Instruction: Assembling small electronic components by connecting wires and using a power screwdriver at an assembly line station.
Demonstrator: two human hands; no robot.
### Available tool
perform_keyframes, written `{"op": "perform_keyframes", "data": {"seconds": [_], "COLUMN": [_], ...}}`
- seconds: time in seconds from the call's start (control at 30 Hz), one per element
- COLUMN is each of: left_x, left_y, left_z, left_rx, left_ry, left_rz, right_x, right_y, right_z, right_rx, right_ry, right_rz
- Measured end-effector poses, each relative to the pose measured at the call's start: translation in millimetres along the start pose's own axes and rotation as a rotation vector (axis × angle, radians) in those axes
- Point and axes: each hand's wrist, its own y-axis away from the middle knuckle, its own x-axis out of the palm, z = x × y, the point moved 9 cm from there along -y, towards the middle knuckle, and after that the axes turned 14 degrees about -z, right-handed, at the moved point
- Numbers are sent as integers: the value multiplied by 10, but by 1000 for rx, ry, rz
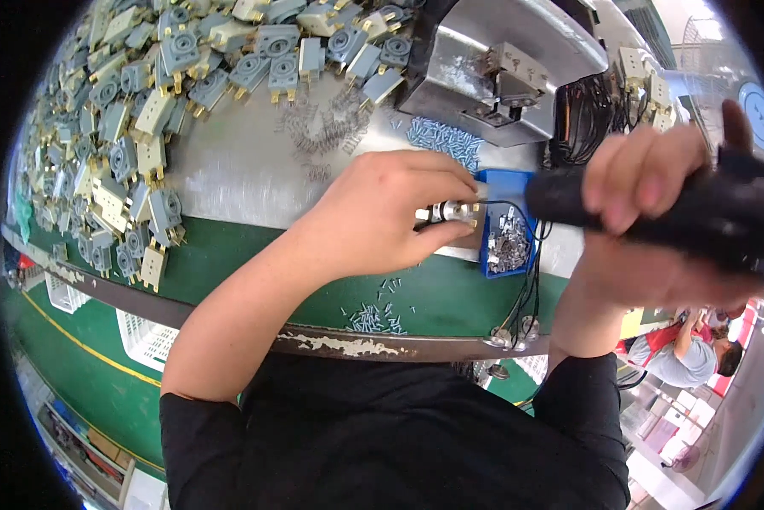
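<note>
Black, the tool [696, 225] is clasped by the right hand [650, 174], both blurred; a small metal-and-white part [454, 211] is pinched between thumb and fingers of the left hand [390, 200], just left of the blue tray [505, 179]; here a slip could be caused by so narrow a hold, the part being twisted loose if pressed off-centre; fingertips could be nipped too, so near is it gripped; the tray might be knocked if a wire [537, 276] beside it were snagged; and loose screws [373, 320] could be brushed floorward by a sleeve or forearm, so near the edge are they scattered!

Now the surface: bare metal [229, 166] is bordered by a green strip [229, 246], with chipped paint along the edge; springs [335, 119] and bluish screws [444, 140] are heaped behind; the left side is crowded with grey sockets [157, 115]; beyond, a green floor [76, 340] is crossed by a yellow line, white crates [148, 337] are stowed, and a co-worker [692, 361] is seen at right.
</note>
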Motion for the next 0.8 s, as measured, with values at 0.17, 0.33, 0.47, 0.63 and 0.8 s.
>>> {"op": "perform_keyframes", "data": {"seconds": [0.17, 0.33, 0.47, 0.63, 0.8], "left_x": [-50, -32, -30, -29, -14], "left_y": [22, 4, -19, -6, -23], "left_z": [-31, -37, -41, -15, -20], "left_rx": [-28, -38, -57, -81, -80], "left_ry": [-29, -37, -35, -21, -2], "left_rz": [22, 31, 42, 43, 45], "right_x": [-400, -581, -513, -477, -494], "right_y": [-462, -584, -628, -642, -644], "right_z": [-20, -158, -281, -322, -347], "right_rx": [-68, -100, -108, -99, -81], "right_ry": [-106, 26, -19, -3, -41], "right_rz": [-265, -355, -310, -301, -298]}}
